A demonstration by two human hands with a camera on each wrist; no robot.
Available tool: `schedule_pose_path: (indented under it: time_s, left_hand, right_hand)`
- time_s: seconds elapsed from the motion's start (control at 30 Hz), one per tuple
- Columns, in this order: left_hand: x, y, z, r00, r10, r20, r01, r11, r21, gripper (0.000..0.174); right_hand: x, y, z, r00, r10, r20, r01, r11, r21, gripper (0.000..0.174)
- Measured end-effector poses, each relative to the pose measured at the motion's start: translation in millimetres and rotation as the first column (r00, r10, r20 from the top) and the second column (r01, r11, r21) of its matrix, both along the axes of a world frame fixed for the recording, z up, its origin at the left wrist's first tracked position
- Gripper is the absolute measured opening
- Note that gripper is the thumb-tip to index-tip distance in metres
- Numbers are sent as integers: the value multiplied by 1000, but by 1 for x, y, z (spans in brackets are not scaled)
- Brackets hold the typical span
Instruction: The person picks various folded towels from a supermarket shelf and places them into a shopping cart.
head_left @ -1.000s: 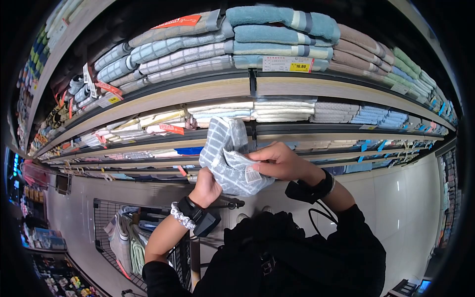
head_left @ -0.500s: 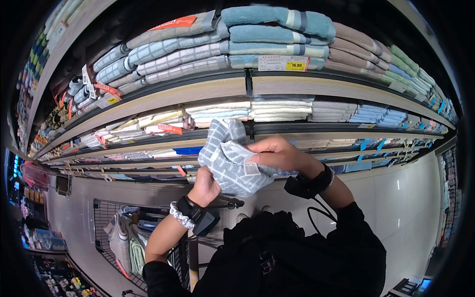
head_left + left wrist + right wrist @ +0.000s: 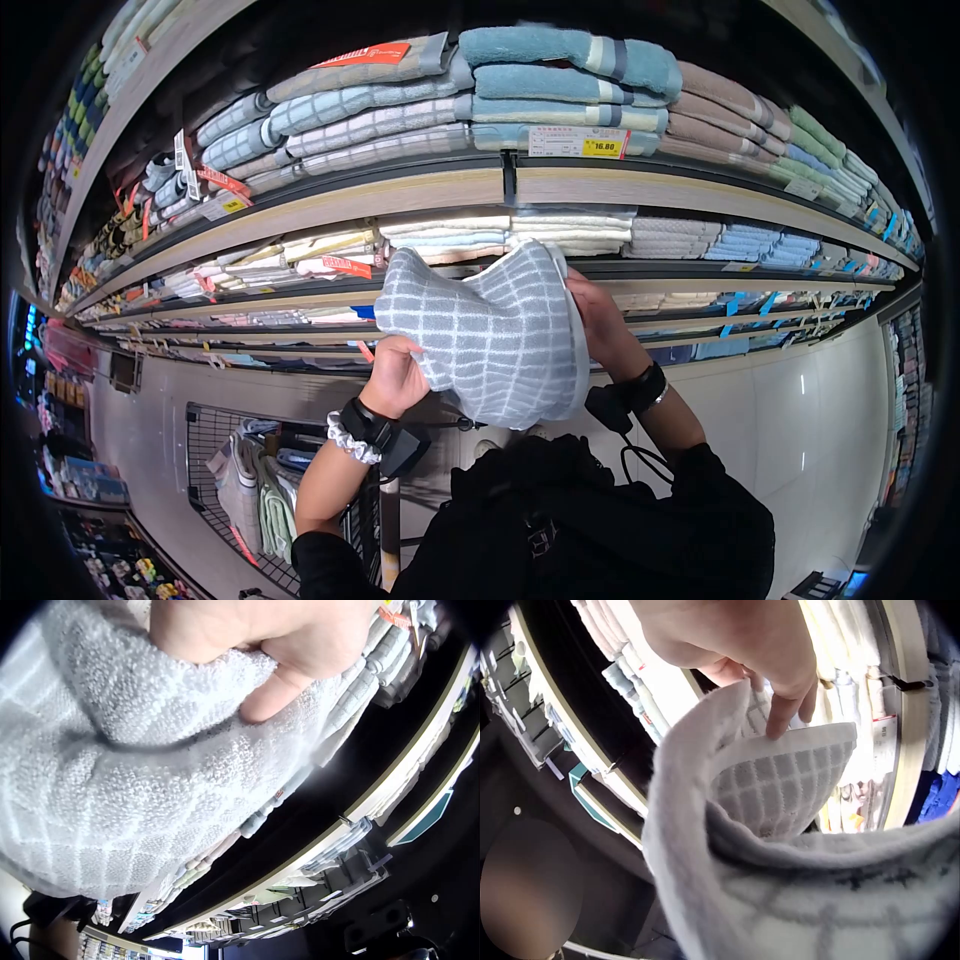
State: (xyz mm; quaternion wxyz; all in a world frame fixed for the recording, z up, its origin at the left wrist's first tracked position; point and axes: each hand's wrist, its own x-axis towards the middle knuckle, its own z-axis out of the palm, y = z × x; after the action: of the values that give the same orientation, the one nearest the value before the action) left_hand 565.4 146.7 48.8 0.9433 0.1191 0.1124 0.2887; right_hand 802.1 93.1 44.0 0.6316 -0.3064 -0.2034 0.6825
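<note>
A grey towel (image 3: pixel 480 330) with a white grid pattern is spread between my two hands, partly folded, in front of the shelves. My left hand (image 3: pixel 393 378) pinches its left edge; in the left wrist view the thumb and fingers of that hand (image 3: pixel 262 634) press into a thick terry fold. At the right edge, my right hand (image 3: pixel 604 325) grips the towel, its fingertips partly hidden behind the cloth. Seen from the right wrist, the layers of the towel (image 3: pixel 772 787) curve apart below the right hand (image 3: pixel 735 637), which holds a white hem.
Stacks of folded teal towels (image 3: pixel 560 85) lie on the upper shelf (image 3: pixel 640 190), above a price label (image 3: pixel 590 142). Pale folded towels (image 3: pixel 570 230) fill the shelf below. A black wire cart (image 3: pixel 205 450) with folded textiles stands at lower left on the tiled floor.
The towel has gone from a bunched fold with a white tag showing to a wider spread, and the tag is out of sight. My right hand has moved to its right edge.
</note>
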Motion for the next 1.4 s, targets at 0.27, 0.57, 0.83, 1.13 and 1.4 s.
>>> schedule_pose_path:
  time_s: [0.27,0.57,0.83,1.13,1.4]
  left_hand:
    - [3,6,5,1000,-20,16,19,999,27,39]
    - [-4,11,9,966,-17,-256,36,997,71,31]
    - [-6,13,26,815,68,-576,78,972,224,32]
    - [-13,21,28,958,-55,-283,110,977,182,34]
    - [-16,31,25,918,-21,-397,92,982,162,32]
  right_hand:
    - [0,-18,-30,929,282,-241,-312,946,-93,60]
    - [-3,-28,3,887,258,383,-316,944,96,49]
    - [-3,-15,17,882,158,443,-158,987,-38,42]
    - [0,-11,27,871,219,439,-246,969,5,44]
    - [-2,-4,33,825,191,531,-177,981,-79,52]
